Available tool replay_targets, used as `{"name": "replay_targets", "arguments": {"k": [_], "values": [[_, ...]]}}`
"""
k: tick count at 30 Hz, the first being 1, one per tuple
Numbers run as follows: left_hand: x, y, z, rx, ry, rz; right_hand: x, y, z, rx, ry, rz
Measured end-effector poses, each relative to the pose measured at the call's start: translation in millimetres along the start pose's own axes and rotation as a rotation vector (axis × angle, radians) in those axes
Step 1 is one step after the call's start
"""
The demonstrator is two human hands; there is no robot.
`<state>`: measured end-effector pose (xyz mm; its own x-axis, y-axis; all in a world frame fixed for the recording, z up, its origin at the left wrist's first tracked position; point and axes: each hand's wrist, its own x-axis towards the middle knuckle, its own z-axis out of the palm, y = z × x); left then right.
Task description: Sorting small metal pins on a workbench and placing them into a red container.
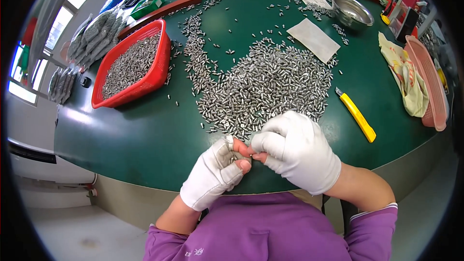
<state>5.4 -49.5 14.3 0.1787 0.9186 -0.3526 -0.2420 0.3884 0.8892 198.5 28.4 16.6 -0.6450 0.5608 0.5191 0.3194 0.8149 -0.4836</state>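
Left hand & right hand meet fingertip to fingertip, pinching a small metal pin — pin pile at 12 o'clock on the bench.

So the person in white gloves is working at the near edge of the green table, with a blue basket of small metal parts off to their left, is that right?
Not quite: in the head view the basket of small metal parts is red, not blue. The rest holds: left hand and right hand in white gloves, at the near edge of the green table.
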Motion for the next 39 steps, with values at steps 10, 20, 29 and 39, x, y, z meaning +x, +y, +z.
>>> {"name": "replay_targets", "arguments": {"k": [10,20,29,39], "values": [[-4.8,-2.2,7.3,0.23,0.161,0.168,-7.0,-1.0,-46.2,-0.38,0.125,0.117],[-12.4,-9.9,14.2,1.248,0.233,0.49,-103.4,41.0,-76.7,-0.818,0.187,0.818],[-13.6,-10.1,11.8,1.155,0.237,0.414,-120.4,-7.9,-74.0,0.202,0.515,1.02],[-13.2,-10.9,13.0,1.198,0.258,0.361,-112.9,-54.8,-13.1,0.083,-0.225,0.44]]}}
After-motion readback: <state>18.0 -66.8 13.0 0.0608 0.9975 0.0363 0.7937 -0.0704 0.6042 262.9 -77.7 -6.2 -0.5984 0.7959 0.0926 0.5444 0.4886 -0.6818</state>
